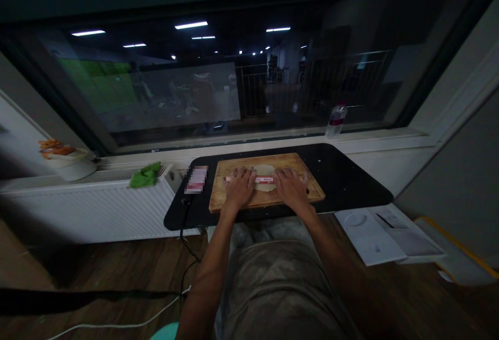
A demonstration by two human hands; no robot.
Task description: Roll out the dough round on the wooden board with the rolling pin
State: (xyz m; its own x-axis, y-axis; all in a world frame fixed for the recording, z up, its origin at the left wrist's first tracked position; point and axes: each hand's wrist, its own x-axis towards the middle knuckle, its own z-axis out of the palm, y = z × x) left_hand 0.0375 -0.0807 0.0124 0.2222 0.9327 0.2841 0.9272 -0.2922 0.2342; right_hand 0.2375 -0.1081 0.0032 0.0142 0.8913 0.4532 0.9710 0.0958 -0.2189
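Observation:
A flat round of pale dough (265, 170) lies on the wooden cutting board (230, 165), which rests on a black table. Across the dough runs a slim rolling pin (264, 179) with a red-and-white label at its middle. My left hand (240, 186) is over the pin's left part, fingers pointing away from me and bent over it. On the other side, my right hand (290, 186) covers the right part in the same way. The undersides of both hands are hidden, and the palms face down.
A phone (196, 180) with a cable lies left on the black table (346, 184). A bottle (336, 120) stands on the windowsill. Left are a radiator (117, 210) with a green cloth (145, 175) and a white pot (70, 163). An opened white box (374, 236) lies lower right.

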